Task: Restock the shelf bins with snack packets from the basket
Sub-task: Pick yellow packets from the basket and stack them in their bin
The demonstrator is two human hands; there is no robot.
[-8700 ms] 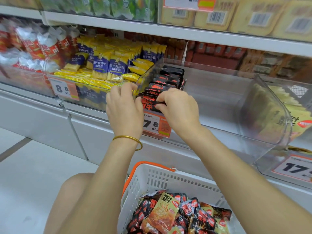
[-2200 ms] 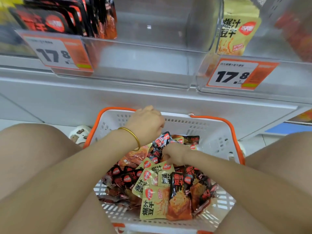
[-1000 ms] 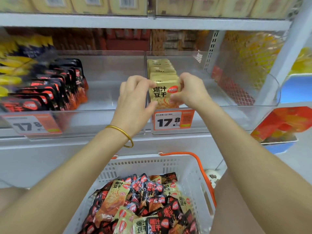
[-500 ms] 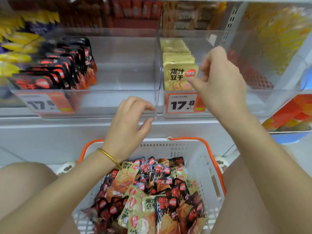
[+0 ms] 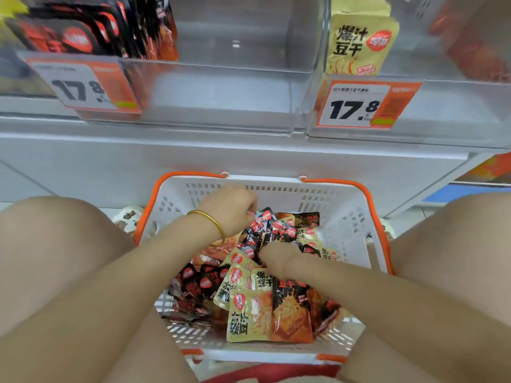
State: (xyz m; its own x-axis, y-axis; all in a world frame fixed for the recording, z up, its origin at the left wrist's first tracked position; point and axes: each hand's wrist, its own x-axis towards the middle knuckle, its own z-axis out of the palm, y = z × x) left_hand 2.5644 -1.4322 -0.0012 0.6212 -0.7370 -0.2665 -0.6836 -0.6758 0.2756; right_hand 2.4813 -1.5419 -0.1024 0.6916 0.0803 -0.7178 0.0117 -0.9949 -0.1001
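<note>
A white basket (image 5: 347, 217) with orange handles sits on the floor between my knees, full of snack packets. Yellow packets (image 5: 246, 316) and black-and-red packets (image 5: 293, 305) lie mixed in it. My left hand (image 5: 229, 208), with a gold bangle on the wrist, reaches into the far side, its fingers curled onto a black packet (image 5: 265, 218). My right hand (image 5: 276, 258) is dug into the middle of the pile with its fingertips hidden among packets. Above, a clear shelf bin (image 5: 235, 92) holds black packets (image 5: 91, 37) at its left. The bin to its right shows a yellow packet (image 5: 359, 42).
Orange price tags reading 17.8 hang on the left bin front (image 5: 91, 87) and the right bin front (image 5: 365, 103). A white shelf base (image 5: 249, 156) runs behind the basket. My bare knees (image 5: 55, 244) (image 5: 456, 244) flank the basket closely.
My view has tipped down from the shelf to the basket. Both hands have dropped from the bin fronts into the packet pile. The yellow packet stays in the right bin.
</note>
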